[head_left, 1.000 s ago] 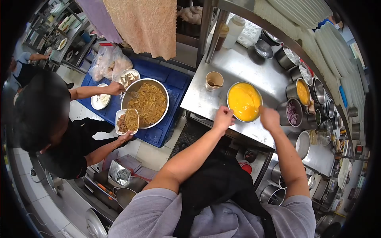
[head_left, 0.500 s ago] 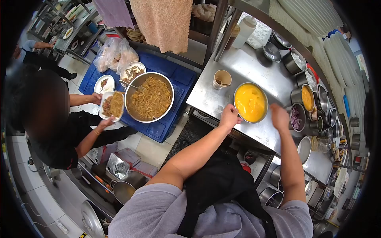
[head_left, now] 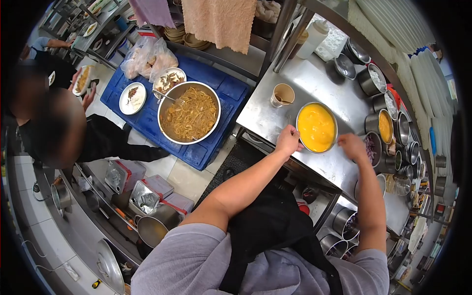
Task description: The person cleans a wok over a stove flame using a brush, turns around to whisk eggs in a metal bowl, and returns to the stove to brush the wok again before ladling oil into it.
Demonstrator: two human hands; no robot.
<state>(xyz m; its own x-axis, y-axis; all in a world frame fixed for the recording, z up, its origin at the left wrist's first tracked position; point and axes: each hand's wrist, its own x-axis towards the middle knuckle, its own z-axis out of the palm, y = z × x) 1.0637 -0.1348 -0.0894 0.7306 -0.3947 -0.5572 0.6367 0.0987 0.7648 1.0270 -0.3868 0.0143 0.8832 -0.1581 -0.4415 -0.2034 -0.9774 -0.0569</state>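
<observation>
A round metal bowl [head_left: 337, 132] of yellow liquid [head_left: 316, 128], which looks like beaten egg, stands on the steel counter. My left hand [head_left: 288, 141] pinches its near left rim between thumb and fingers. Just off the bowl's right side is my right hand [head_left: 352, 147], its fingers curled closed. Whatever those fingers hold, if anything, I cannot make out. Behind the bowl and to the left stands a paper cup [head_left: 283, 93] with a utensil handle inside.
Metal containers of ingredients, including one of chopped purple onion [head_left: 372, 147], line the counter's right side. To the left, a large bowl of noodles [head_left: 191, 114] and plates of food stand on a blue surface [head_left: 230, 93]. A co-worker [head_left: 54, 113] holds a plate at far left.
My right hand has shifted slightly right and down, and its blur is gone. The liquid's surface looks different. The co-worker has turned away from the noodles, carrying a plate of food.
</observation>
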